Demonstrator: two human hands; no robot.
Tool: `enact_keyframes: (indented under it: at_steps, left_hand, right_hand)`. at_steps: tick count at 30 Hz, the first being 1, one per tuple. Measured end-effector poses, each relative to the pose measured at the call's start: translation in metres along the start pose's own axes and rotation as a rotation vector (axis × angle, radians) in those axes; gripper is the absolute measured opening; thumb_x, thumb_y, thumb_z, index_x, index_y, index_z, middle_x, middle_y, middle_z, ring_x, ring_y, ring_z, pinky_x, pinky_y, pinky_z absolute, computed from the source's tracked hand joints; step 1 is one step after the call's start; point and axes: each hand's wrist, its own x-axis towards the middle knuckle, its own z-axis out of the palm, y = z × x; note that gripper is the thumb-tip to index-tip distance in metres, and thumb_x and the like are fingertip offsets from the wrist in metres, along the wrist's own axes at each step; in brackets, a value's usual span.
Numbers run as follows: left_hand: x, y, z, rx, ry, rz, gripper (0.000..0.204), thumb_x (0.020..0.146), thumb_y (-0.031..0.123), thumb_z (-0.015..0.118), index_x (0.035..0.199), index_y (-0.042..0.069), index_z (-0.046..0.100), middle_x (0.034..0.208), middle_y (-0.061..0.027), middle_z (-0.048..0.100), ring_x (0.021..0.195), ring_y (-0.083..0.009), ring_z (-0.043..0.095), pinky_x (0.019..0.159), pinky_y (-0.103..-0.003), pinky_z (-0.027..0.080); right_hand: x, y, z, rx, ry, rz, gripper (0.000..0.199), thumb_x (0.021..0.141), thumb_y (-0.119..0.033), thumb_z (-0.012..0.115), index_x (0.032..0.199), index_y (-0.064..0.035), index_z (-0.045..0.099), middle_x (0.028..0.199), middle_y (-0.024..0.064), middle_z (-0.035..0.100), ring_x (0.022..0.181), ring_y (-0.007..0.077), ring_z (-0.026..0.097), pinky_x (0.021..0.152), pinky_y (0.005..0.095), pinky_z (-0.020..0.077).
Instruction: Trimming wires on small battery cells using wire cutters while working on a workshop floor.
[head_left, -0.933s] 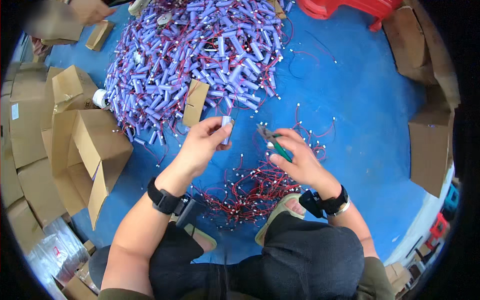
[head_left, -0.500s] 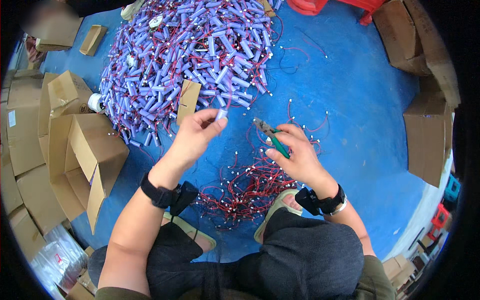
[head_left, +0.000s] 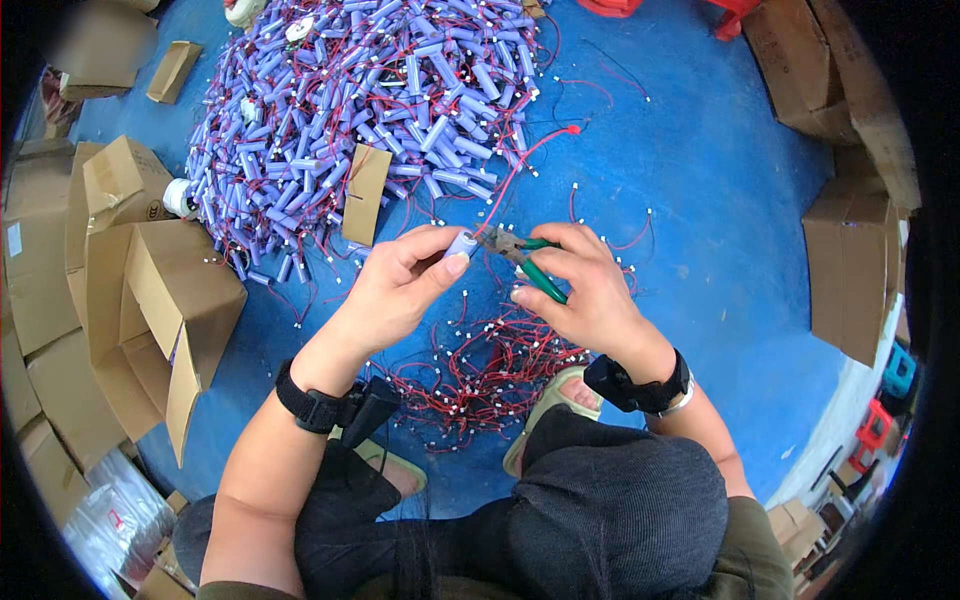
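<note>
Between thumb and fingers, my left hand (head_left: 405, 280) pinches a purple cylindrical battery (head_left: 461, 246) with a red wire (head_left: 520, 165) rising from its end. My right hand (head_left: 590, 285) is wrapped round green-handled cutting pliers (head_left: 535, 270). Their metal jaws are at the base of the wire, beside the battery's end; whether they bite on it I cannot make out. Beyond my hands lies a big heap of purple batteries (head_left: 340, 130) tangled with red and black wires. Below them, between my feet, is a pile of red wires with small white connectors (head_left: 470, 380).
Open cardboard boxes (head_left: 160, 320) stand at the left, and more cardboard boxes (head_left: 850, 270) at the right. A cardboard strip (head_left: 366, 195) lies against the heap's near edge. Several loose wires are scattered on the blue floor (head_left: 720, 230). Red plastic objects (head_left: 735, 18) show at the top.
The pliers have come left and the battery slightly right, so the jaws now meet the wire at the battery's end. The red wire now shows stretched up and to the right.
</note>
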Motion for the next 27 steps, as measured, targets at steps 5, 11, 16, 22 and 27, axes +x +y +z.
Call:
enact_keyframes:
  at_steps: [5,11,16,22,27]
  left_hand:
    - [-0.001,0.000,0.001,0.041,0.016,0.049,0.028,0.089,0.016,0.056,0.110,-0.001,0.057,0.089,-0.0006,0.056,0.081,-0.0067,0.048,0.072,-0.021,0.040]
    - [-0.001,0.005,0.003,0.000,0.004,0.031,0.028,0.089,0.017,0.056,0.110,-0.001,0.057,0.089,-0.0006,0.056,0.078,-0.0069,0.048,0.071,-0.021,0.040]
    - [-0.002,0.007,0.001,-0.021,-0.043,0.012,0.028,0.091,0.017,0.052,0.110,-0.003,0.056,0.087,-0.0036,0.057,0.082,-0.0090,0.051,0.074,-0.024,0.042]
    - [-0.003,0.007,-0.001,0.002,-0.079,0.030,0.030,0.092,0.020,0.050,0.111,-0.002,0.055,0.083,-0.0017,0.056,0.076,-0.0087,0.051,0.069,-0.024,0.043]
    - [-0.002,0.009,-0.007,-0.044,-0.154,0.006,0.033,0.092,0.023,0.050,0.113,-0.002,0.055,0.081,-0.0013,0.056,0.074,-0.0091,0.050,0.067,-0.024,0.043]
  right_hand:
    - [-0.002,0.001,-0.002,0.011,-0.005,-0.006,0.026,0.071,-0.027,0.071,0.087,-0.0080,0.063,0.110,0.0084,0.056,0.100,0.0281,0.051,0.082,0.0405,0.0397]
    - [-0.004,0.001,-0.005,0.016,0.017,-0.018,0.025,0.070,-0.025,0.072,0.086,-0.0080,0.064,0.110,0.0082,0.056,0.100,0.0282,0.051,0.082,0.0405,0.0396]
    - [-0.005,0.003,-0.006,0.018,0.004,-0.040,0.027,0.067,-0.024,0.073,0.086,-0.0076,0.064,0.109,0.0082,0.056,0.100,0.0286,0.051,0.082,0.0408,0.0396]
    - [-0.004,-0.002,-0.008,0.001,-0.010,-0.079,0.028,0.067,-0.024,0.073,0.086,-0.0064,0.063,0.109,0.0085,0.056,0.099,0.0285,0.051,0.082,0.0404,0.0406]
    - [-0.006,-0.004,-0.008,0.020,-0.036,-0.067,0.025,0.068,-0.022,0.072,0.082,-0.0053,0.060,0.105,0.0090,0.056,0.096,0.0281,0.053,0.081,0.0400,0.0419]
